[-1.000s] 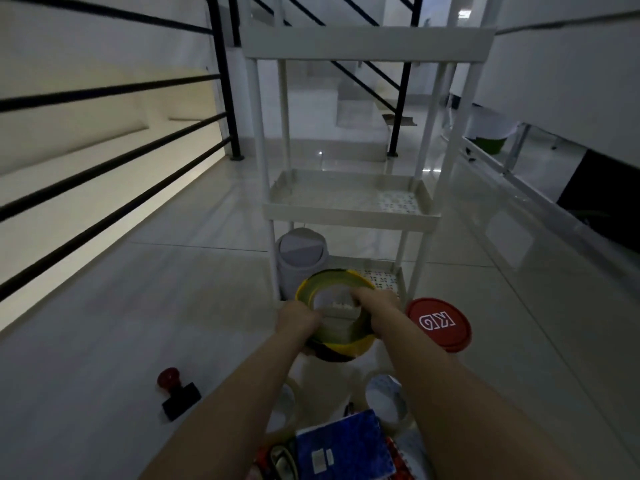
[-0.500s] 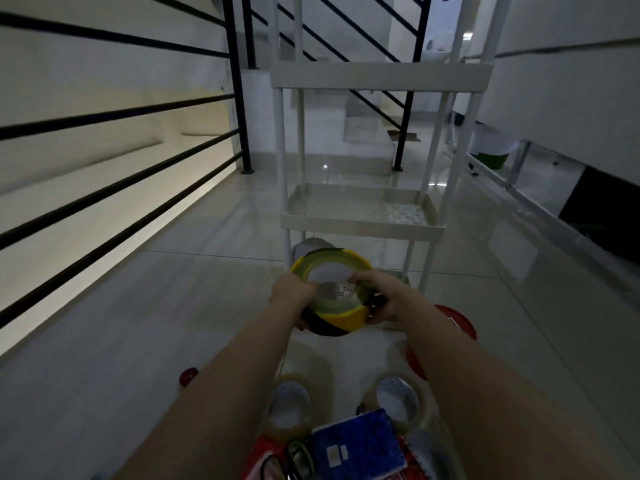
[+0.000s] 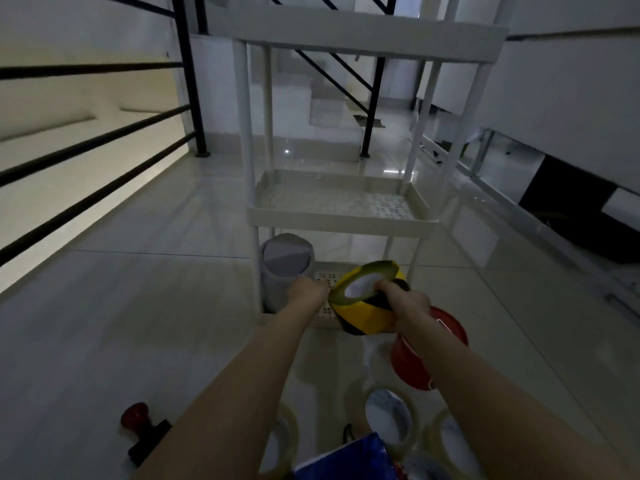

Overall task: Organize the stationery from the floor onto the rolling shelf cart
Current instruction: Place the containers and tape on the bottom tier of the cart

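Home stair landing — glossy tiled floor (image 3: 145,306), black stair railing (image 3: 188,74), white steps (image 3: 332,109) beyond

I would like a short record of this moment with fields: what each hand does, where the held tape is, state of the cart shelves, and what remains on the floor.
right hand: right hand grips the yellow-black tape roll, fingers in its core
left hand: left hand is off the roll, near the small grey bin; grip unclear
tape position: in the air at the bottom shelf
middle shelf: middle shelf holds nothing visible
floor items: red lid, clear tape rolls, stamp, blue notebook
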